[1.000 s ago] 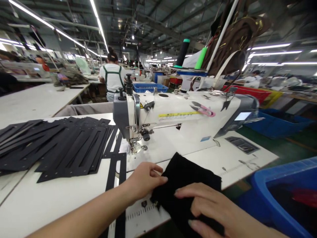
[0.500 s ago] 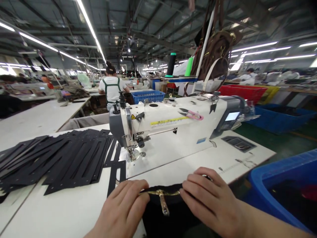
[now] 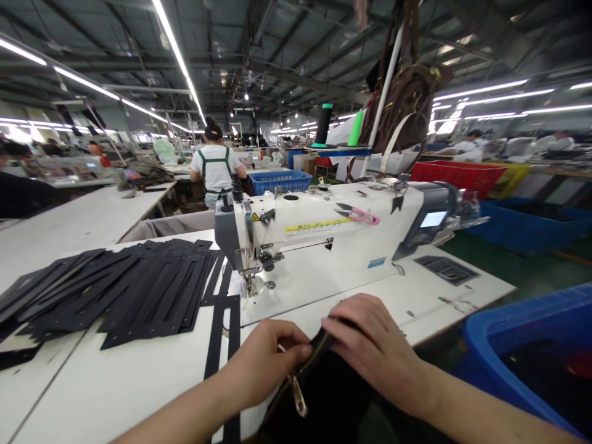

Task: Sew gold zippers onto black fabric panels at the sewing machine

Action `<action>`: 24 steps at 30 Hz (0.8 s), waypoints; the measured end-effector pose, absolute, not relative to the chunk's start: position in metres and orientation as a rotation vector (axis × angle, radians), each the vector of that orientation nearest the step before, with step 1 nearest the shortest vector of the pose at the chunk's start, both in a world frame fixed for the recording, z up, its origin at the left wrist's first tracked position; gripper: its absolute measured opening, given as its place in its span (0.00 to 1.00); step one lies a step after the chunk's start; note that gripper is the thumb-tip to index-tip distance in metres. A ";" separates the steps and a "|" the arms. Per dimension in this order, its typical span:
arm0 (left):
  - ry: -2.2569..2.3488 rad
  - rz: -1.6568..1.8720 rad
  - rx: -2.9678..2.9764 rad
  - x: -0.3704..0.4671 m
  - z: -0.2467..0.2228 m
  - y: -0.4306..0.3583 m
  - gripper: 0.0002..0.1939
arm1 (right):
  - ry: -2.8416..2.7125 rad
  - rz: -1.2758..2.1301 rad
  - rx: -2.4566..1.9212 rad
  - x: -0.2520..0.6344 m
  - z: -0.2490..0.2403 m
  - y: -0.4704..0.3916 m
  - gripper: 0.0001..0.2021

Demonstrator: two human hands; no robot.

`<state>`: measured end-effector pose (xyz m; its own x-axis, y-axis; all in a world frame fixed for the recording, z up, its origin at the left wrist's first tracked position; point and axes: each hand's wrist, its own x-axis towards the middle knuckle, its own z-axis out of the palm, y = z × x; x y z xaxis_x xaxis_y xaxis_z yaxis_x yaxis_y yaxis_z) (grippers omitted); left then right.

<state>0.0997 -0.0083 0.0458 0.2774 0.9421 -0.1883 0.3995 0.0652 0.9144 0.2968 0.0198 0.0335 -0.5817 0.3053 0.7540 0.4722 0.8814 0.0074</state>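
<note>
Taking the pair of hands as the dial's centre, the soft black fabric piece hangs at 6 o'clock, its upper edge gathered between the hands near the front of the white flat tabletop. The left hand pinches that edge, its thumb pressed along it beside the narrow gold metal zipper. An elongated gold metal zipper pull dangles just below the left thumb, pointing towards 5 o'clock. The right hand closes on the same edge, its fingers bent over the top; its thumb is hidden, so I cannot tell how it presses.

At 12 o'clock, beyond the hands, stands the white sewing machine with grey ends, well apart from the fabric. Pink-handled metal snips lie against its arm, touching the end of a yellow printed strip. At 10 o'clock a fanned pile of flat black slotted panels overlaps on the tabletop, and a slim black slotted frame lies at 9 o'clock, partly behind the left forearm. A deep blue plastic bin sits at 3 o'clock. Farther off, at 11 o'clock, a person in a white shirt with dark green straps faces away.
</note>
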 end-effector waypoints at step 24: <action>1.668 0.709 1.412 0.067 0.017 -0.004 0.10 | -2.701 0.602 -0.979 0.251 0.041 0.154 0.07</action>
<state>0.0669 -0.0038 0.0175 -0.0360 0.9732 -0.2269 0.5121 0.2130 0.8321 0.2509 0.1539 0.0407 -0.7587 0.6493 0.0528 0.5655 0.6966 -0.4416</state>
